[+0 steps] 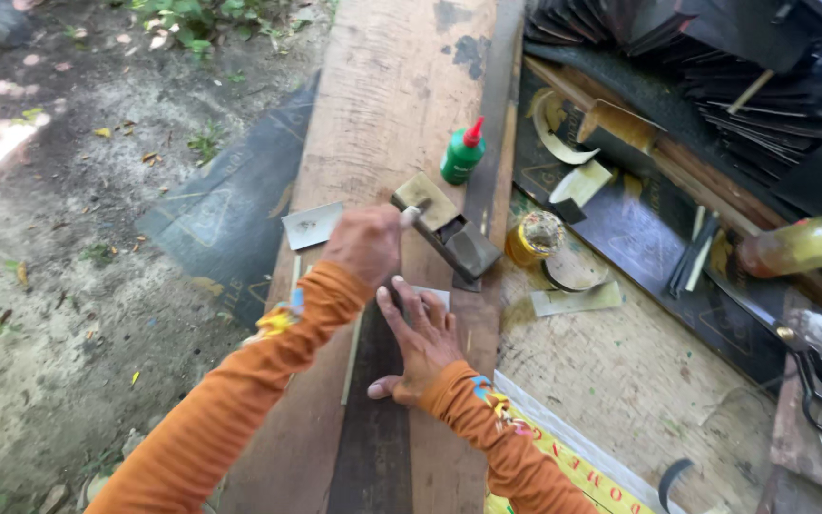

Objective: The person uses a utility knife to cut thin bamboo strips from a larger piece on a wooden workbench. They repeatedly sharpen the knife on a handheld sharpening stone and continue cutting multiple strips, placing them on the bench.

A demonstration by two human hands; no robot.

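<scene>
A long wooden plank surface (382, 114), laid outdoors beside bare earth, is seen carrying a dark strip (373, 428) pinned flat under the spread right hand (420, 347), apparently to steady it; a metal-headed hammer (454, 233) is gripped in the closed left hand (365, 243) just above, near a green glue bottle (461, 152)

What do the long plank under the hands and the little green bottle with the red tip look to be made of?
The plank looks like bare, unfinished wood: pale brown, with visible grain and dark stains. The green bottle looks like glossy plastic, with a smooth sheen and a red nozzle, though the material cannot be told for certain.
</scene>
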